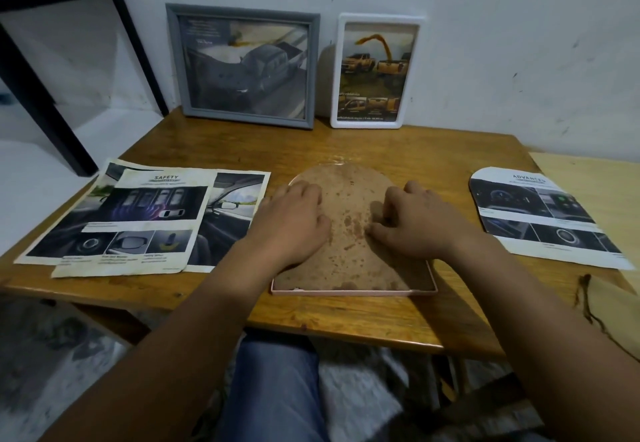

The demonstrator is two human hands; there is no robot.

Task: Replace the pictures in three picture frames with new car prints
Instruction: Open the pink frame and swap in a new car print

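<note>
**Pink arched frame face down under both my hands**

Pink arch-topped picture frame (353,291) lies face down on the wooden table (346,317), its stained brown backing board (346,234) up. My left hand (294,220) rests flat on the board's left side, fingers relaxed. My right hand (412,223) presses its right side with curled fingertips, holding nothing.
</note>
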